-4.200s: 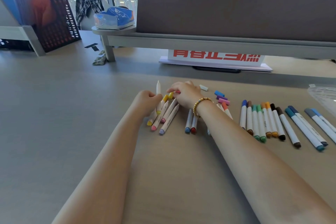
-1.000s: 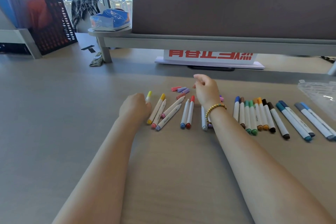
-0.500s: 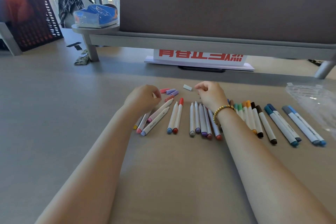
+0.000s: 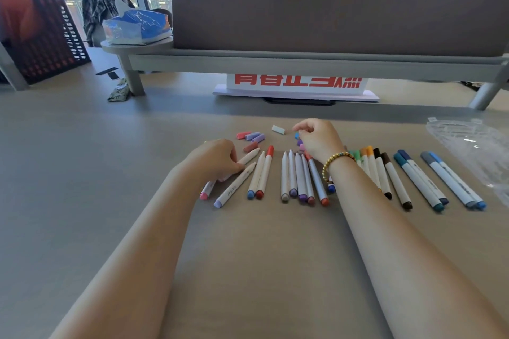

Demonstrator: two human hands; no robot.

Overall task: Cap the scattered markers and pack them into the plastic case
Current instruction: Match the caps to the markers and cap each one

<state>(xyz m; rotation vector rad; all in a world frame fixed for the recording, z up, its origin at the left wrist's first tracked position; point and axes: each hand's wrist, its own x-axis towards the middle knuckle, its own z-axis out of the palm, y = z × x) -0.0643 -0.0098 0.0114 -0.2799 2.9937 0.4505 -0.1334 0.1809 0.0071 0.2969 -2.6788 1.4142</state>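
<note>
Slim white plastic markers [image 4: 292, 176], light, stiff and apt to roll, mid-desk [image 4: 82, 173], best pinched mid-barrel: my left hand [image 4: 217, 159] curls round one barrel, my right hand [image 4: 316, 137] pinches among small loose coloured caps [image 4: 252, 136], crinkly clear plastic case [image 4: 473, 146] at the desk's right edge.

Matt smooth tabletop [image 4: 82, 173], glossy plastic markers [image 4: 300, 176], crinkled clear plastic case [image 4: 473, 146], felt-like cloth divider [image 4: 330, 3]

A white flat sign board [image 4: 296, 89] at twelve o'clock on the tan desk carries large red characters, upside down and cut off by the shelf, unreadable. Small grey print on a white marker barrel [image 4: 234, 188] is too blurred to read.
</note>
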